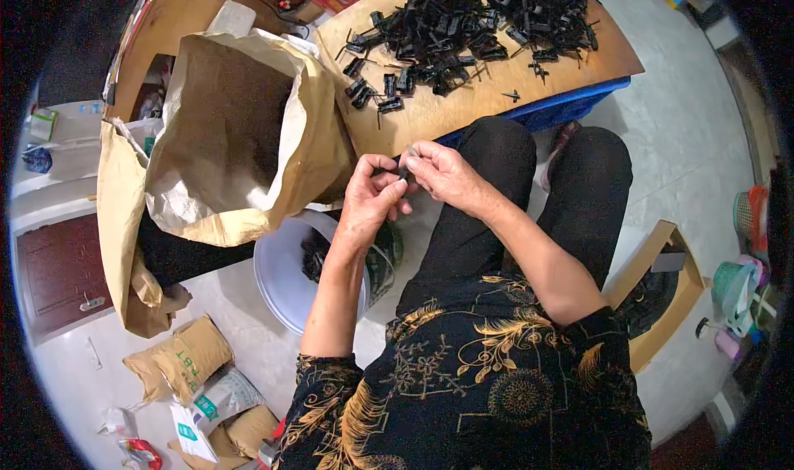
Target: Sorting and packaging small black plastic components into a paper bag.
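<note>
My left hand and my right hand meet above my lap, just short of the wooden tabletop. Between the left thumb and fingers is a small black plastic part, mostly hidden by the fingers. The right thumb and forefinger pinch close beside it, on something thin and dark that I cannot make out. A large heap of black plastic parts with thin stems covers the far side of the wooden tabletop. Several loose ones lie along its left edge, and a small black piece lies apart near the front edge.
Left of the table stands a big open paper sack. Below it, a white bucket holds some black parts. An open cardboard box with dark contents is on the floor at right. Packed brown bags lie at lower left.
</note>
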`<act>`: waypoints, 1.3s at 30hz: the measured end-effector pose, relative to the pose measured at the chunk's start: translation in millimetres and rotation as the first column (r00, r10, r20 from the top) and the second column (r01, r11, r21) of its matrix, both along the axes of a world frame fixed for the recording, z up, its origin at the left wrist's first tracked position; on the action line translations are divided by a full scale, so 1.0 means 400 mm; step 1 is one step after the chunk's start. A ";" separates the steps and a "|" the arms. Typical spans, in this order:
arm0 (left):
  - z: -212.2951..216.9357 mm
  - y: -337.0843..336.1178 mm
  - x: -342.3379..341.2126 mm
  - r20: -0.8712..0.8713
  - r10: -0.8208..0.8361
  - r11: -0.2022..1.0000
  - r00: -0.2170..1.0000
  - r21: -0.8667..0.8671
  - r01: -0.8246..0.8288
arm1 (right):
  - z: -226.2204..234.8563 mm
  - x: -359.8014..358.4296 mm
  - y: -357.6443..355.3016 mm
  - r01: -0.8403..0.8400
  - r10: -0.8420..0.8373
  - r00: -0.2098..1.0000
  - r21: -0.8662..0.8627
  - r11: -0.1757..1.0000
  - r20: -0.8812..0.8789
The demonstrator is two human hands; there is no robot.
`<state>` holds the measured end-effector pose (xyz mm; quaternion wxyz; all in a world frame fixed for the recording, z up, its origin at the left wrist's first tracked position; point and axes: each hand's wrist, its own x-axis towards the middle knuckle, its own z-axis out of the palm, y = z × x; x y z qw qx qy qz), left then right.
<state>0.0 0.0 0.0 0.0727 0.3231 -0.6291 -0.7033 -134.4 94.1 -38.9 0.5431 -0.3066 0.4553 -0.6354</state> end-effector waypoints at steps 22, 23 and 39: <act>-0.042 -0.012 -0.055 -0.005 0.211 0.967 0.977 -0.145 -0.210 | -0.046 0.025 -0.038 0.100 -0.084 0.983 0.095 0.990 -0.163; -0.044 -0.011 -0.058 -0.013 0.210 0.965 0.978 -0.158 -0.210 | -0.050 0.024 -0.039 0.103 -0.085 0.983 0.108 0.989 -0.160; -0.069 0.007 -0.071 0.009 0.152 0.518 0.988 -0.853 -0.071 | -0.028 0.010 -0.053 0.086 -0.077 0.996 0.192 0.978 -0.054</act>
